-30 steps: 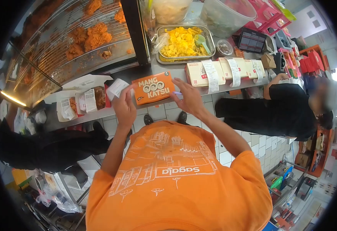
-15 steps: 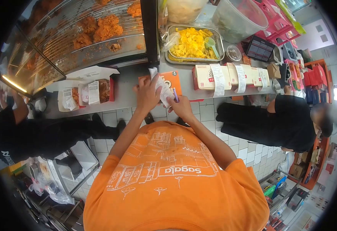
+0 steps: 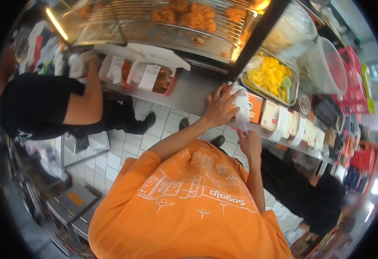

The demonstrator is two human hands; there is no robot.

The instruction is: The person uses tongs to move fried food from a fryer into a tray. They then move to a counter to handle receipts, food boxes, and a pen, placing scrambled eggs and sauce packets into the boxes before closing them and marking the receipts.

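Note:
My left hand [image 3: 219,105] rests spread on a long white receipt [image 3: 241,103] over the counter edge, beside an orange box [image 3: 255,108]. In my right hand [image 3: 250,142] is a purple pen [image 3: 245,128], its tip at the lower end of the receipt. Left of my hands, an open box [image 3: 167,84] holds browned food with a receipt on it, and a second open box [image 3: 115,69] holds fried pieces. White boxes with receipts [image 3: 282,123] line up to the right.
A heated glass case with fried chicken [image 3: 197,18] stands behind the counter. A metal tray [image 3: 293,98] holds yellow food and a green spoon, near clear tubs [image 3: 322,64]. One person in black [image 3: 46,103] is at the left, another [image 3: 324,198] at the right.
The view has swung left, so the counter now slants and its contents sit further right. The left person's arm now reaches to the counter. My hands are still at the receipt.

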